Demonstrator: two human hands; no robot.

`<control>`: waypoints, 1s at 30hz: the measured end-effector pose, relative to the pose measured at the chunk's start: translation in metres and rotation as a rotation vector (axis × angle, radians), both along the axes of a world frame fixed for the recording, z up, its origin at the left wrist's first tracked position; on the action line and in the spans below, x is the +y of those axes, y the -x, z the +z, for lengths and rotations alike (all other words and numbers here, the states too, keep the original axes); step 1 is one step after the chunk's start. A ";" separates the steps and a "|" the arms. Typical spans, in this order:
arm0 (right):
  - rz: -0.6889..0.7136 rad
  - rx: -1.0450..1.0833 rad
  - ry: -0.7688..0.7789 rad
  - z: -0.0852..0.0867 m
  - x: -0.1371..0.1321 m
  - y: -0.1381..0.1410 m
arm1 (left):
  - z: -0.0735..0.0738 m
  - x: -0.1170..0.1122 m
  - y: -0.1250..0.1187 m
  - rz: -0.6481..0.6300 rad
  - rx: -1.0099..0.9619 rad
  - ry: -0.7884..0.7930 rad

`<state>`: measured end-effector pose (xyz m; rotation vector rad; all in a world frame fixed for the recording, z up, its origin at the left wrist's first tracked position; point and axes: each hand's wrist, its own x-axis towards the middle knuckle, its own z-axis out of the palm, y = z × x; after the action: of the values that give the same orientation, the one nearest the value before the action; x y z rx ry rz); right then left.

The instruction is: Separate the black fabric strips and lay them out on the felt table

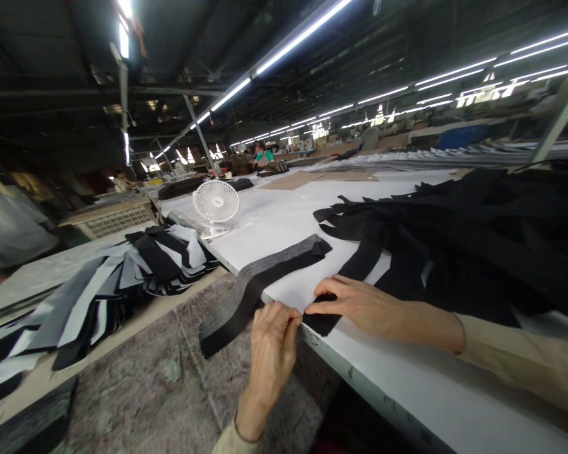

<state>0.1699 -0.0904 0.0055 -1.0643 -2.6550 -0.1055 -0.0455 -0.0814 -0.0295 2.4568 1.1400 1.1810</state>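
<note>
At the far left, a stack of striped fabric pieces [161, 258] in black, white and grey lies beside a mottled grey work surface [146, 378]. Beyond it, a small white desk fan [216, 202] stands on a white cutting table [284, 227], and a distant co-worker [262, 154] sits farther down the hall. A grey-and-black fabric strip [260, 274] lies across the table's near edge, its upper end on the white top and its lower end on the mottled surface. The left hand [272, 343] is narrowed, with its fingertips gathered at the table edge beside the strip; whether they grip the fabric cannot be told. The right hand [369, 306] is spread nearly flat, its fingers extended over a black fabric strip end [322, 323] close to the left fingertips. To the right, a large heap of black fabric strips [473, 246] covers the table, with loose ends pointing toward the hands. State of progress: the striped pieces lie stacked, the grey-and-black strip lies apart, and the black heap stands large; the number of pieces handled cannot be determined.
</note>
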 end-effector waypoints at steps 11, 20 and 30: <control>0.205 -0.005 0.054 0.014 -0.012 0.009 | -0.006 0.006 0.028 -0.081 -0.268 0.138; -0.108 0.255 0.110 0.023 0.002 -0.008 | -0.006 0.002 0.005 -0.154 -0.295 0.165; -0.557 -0.044 0.170 -0.008 0.018 -0.032 | -0.009 -0.042 -0.016 -0.354 -0.018 -0.359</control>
<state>0.2015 -0.0720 -0.0020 -1.8497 -2.3576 -0.0132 -0.0292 -0.1239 -0.0384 2.7424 0.4838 1.3823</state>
